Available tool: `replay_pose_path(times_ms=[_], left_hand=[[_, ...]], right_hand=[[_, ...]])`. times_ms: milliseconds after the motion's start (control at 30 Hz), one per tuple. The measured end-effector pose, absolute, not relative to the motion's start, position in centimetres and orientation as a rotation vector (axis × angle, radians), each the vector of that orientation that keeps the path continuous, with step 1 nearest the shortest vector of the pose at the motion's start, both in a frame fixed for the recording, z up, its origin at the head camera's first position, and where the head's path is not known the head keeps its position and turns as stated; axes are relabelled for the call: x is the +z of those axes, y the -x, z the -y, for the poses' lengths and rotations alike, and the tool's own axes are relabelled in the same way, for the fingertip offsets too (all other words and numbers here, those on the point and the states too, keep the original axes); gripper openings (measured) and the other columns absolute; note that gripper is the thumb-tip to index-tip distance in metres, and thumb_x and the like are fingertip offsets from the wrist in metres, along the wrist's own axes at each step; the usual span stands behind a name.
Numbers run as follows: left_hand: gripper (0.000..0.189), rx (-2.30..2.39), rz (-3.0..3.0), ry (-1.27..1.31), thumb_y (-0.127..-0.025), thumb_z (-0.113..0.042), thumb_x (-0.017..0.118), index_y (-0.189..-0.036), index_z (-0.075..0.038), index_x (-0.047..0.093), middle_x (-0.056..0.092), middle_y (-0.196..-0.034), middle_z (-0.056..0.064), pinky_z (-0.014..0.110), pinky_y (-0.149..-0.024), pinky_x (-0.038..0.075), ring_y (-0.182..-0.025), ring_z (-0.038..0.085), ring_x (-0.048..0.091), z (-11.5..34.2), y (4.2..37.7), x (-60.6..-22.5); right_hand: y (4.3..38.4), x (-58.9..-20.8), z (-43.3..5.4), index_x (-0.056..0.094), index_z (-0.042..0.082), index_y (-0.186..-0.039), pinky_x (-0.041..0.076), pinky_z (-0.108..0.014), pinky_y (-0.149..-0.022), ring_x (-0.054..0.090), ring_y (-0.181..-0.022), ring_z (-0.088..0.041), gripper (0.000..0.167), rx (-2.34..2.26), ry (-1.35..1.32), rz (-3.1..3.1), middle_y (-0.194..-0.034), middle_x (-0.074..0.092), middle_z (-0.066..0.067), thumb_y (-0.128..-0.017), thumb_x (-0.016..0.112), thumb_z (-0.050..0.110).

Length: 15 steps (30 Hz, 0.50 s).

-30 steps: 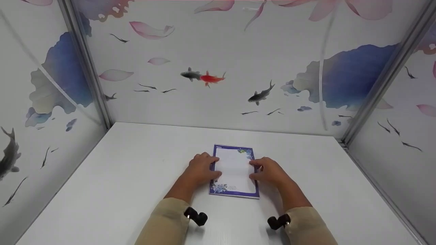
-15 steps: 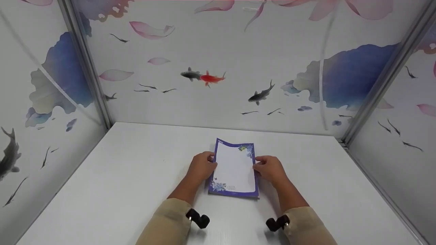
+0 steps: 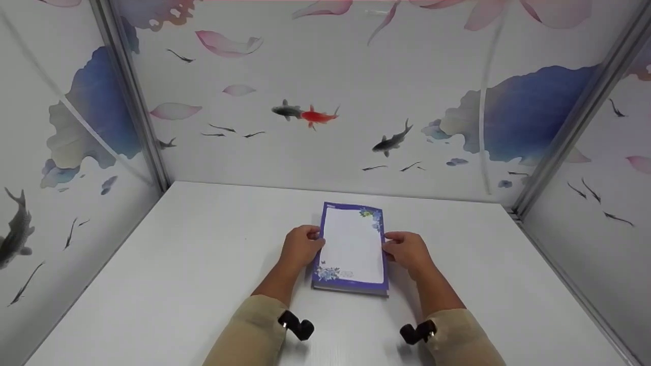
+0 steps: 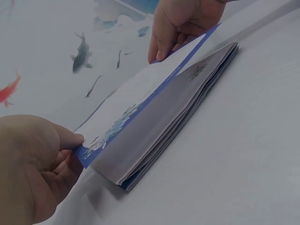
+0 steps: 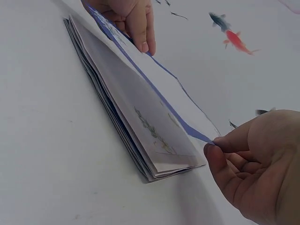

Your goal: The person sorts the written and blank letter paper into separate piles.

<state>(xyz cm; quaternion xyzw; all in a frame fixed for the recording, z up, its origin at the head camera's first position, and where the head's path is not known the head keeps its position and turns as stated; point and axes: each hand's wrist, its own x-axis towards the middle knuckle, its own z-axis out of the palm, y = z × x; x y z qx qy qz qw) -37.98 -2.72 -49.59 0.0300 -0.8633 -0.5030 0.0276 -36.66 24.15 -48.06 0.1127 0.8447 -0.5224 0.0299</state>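
Note:
A folded paper sheet (image 3: 352,246) with a purple-blue border and printed blue flowers lies on the white table. Its top panel is raised off a stack of folded layers (image 4: 180,117), open along the side nearest the person. My left hand (image 3: 299,248) pinches the panel's left edge between thumb and fingers. At the opposite edge, my right hand (image 3: 411,251) pinches the panel the same way. In the right wrist view, the right thumb and index finger hold the panel's purple border (image 5: 194,133); faint printing shows on the greyish layer beneath.
The white table (image 3: 203,229) extends around the paper on all sides. A back wall (image 3: 325,162) and side walls printed with fish, petals and blue leaves enclose it, with metal posts (image 3: 152,137) at the corners. Small black devices (image 3: 297,325) sit on both cuffs.
Both hands have gone from touching the flat folded sheet to pinching its side edges. The top panel has risen from the layers below, and its far edge has shifted away from the person.

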Motion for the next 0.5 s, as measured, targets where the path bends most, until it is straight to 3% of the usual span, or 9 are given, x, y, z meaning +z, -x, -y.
replay_pose_path(times_ms=[500], left_hand=[[0.035,-1.626,2.65,-0.146,-0.102,-0.016,0.071,-0.137,-0.01,0.072,0.075,-0.126,0.007,0.042,-0.11,0.058,-0.118,0.023,0.07,2.55,37.94,-49.28]], right_hand=[[36.86,-47.99,-24.37,0.065,0.009,-0.146,0.064,-0.034,-0.097,0.072,-0.107,-0.023,0.041,-1.6,-0.377,-2.584,-0.129,0.069,-0.016,-0.105,0.065,0.014]])
